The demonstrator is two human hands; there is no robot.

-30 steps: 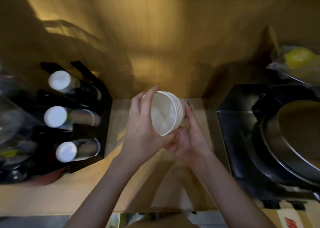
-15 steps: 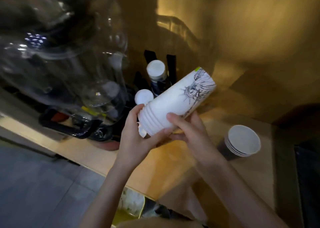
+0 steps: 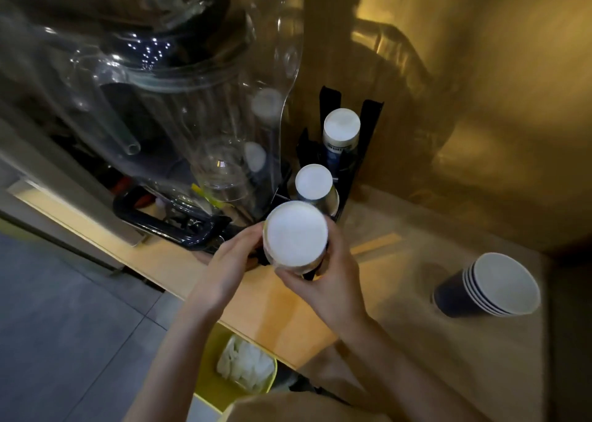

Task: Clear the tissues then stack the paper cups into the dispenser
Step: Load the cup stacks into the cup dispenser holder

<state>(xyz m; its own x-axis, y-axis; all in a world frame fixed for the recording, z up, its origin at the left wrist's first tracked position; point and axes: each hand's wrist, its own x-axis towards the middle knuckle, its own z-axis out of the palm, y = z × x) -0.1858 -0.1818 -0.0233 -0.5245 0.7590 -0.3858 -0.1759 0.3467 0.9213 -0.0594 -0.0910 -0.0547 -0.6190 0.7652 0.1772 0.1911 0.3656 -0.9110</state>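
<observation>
A stack of white paper cups (image 3: 296, 234) points bottom-up toward the camera, held at the near slot of the black cup dispenser (image 3: 347, 178). My left hand (image 3: 229, 263) grips its left side and my right hand (image 3: 323, 282) grips its right side and underside. Two other slots hold upturned cup stacks, one in the middle (image 3: 313, 183) and one at the back (image 3: 341, 126). Another stack of dark blue cups (image 3: 490, 285) stands mouth-up on the wooden counter (image 3: 272, 312) to the right. White tissues (image 3: 245, 362) lie in a yellow bin (image 3: 208, 386) below the counter edge.
A large clear plastic blender jug (image 3: 166, 94) on a black base (image 3: 169, 227) fills the left, close beside the dispenser. A flat wooden stick (image 3: 374, 245) lies on the counter behind my right hand. The wall runs behind the counter; grey floor lies at lower left.
The white cup stack has swung from lying tilted between my hands to bottom-up over the dispenser's near slot. My view has dropped closer to the dispenser.
</observation>
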